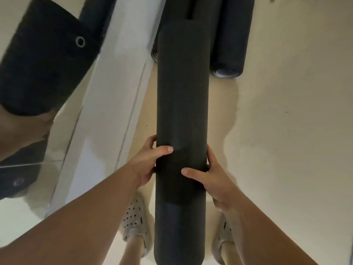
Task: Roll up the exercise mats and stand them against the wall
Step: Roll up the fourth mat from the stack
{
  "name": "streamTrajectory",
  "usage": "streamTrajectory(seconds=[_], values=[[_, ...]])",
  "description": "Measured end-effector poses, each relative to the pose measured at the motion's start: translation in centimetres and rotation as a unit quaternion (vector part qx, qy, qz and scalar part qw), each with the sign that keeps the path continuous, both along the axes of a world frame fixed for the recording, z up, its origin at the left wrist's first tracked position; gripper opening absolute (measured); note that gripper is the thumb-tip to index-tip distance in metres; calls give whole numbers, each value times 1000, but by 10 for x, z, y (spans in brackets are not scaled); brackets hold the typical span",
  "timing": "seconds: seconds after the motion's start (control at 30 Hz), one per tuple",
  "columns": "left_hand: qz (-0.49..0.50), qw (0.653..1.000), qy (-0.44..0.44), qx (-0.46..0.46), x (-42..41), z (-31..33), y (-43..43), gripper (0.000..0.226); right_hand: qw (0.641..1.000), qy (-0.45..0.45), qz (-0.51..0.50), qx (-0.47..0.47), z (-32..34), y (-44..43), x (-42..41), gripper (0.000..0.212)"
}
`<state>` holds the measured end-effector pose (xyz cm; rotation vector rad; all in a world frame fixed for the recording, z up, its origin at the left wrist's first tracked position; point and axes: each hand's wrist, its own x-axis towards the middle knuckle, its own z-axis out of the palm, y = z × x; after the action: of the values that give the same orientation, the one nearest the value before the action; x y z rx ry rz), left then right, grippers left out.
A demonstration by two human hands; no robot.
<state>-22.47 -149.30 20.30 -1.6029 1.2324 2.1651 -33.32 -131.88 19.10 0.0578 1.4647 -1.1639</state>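
From the head view, the rolled mat (181, 102) runs straight up the middle, its near end at 6 o'clock between the person's perforated shoes (133, 217) and its far end reaching toward 12 o'clock. The left hand (150, 161) wraps it from the 9 o'clock side with the thumb laid across the front. The right hand (210, 178) wraps it from the 3 o'clock side a little lower, thumb likewise across the front. Both hands grip the roll firmly, and neither is wide. Two other rolled mats (231, 35) sit at 12 to 1 o'clock just beyond the held one; whether they stand or lean I cannot tell. At 10 o'clock a dark mat with a metal eyelet (44, 60) shows beside a white frame (118, 73). The step looks like carrying the finished roll to its place by the others. To do it well, the thumbs should pin the loose outer edge so the roll does not spring open. The lower end should meet the floor (267, 188) squarely, close beside the parked rolls, and the top should tip back onto the support before either hand lets go.
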Motion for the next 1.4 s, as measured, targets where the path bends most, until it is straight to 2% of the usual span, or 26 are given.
streamTrajectory(seconds=[0.1, 0.23, 0.37, 0.5, 0.57, 0.67, 0.8, 0.87, 0.93, 1.0, 1.03, 1.1, 1.23, 1.3, 1.4], values=[[-6, 1000, -3, 6, 7, -81, -17, 79, 999, -14, -29, 12, -74, -15, 17, 94], [0, 1000, 3, 10, 9, -163, -33, 90, 998, -6, -54, 24, -146, -32, 25, 96], [-22, 999, 15, 21, 2, -223, -53, 89, 998, 12, -56, 19, -203, -48, 24, 104], [-39, 999, 7, 30, 4, -256, -72, 89, 999, 4, -38, 34, -244, -65, 33, 112], [-34, 999, -7, 27, 9, -259, -79, 86, 998, 23, -20, 47, -255, -76, 39, 123], [-13, 999, -26, -16, 20, -259, -84, 67, 996, 55, 9, 76, -262, -90, 46, 141], [31, 981, -83, -173, 30, -244, -60, 43, 996, 34, 15, 84, -258, -102, 50, 150], [-44, 951, -106, -286, 41, -241, -49, 41, 992, 63, 31, 105, -253, -112, 55, 150], [-165, 895, -116, -399, 54, -239, -44, 46, 984, 95, 52, 140, -247, -124, 62, 150], [-216, 844, -126, -475, 60, -233, -49, 50, 980, 106, 65, 158, -244, -146, 67, 149], [-225, 830, -128, -493, 61, -229, -54, 53, 979, 107, 63, 161, -244, -160, 67, 148], [-249, 820, -125, -500, 60, -223, -65, 59, 978, 106, 62, 168, -247, -191, 68, 144], [-213, 857, -139, -448, 54, -222, -89, 75, 969, 109, 107, 192, -248, -229, 71, 133], [-226, 854, -144, -446, 53, -220, -93, 84, 967, 117, 125, 191, -248, -228, 69, 131], [-282, 843, -176, -423, 49, -215, -89, 82, 968, 110, 169, 151, -244, -212, 57, 130]])
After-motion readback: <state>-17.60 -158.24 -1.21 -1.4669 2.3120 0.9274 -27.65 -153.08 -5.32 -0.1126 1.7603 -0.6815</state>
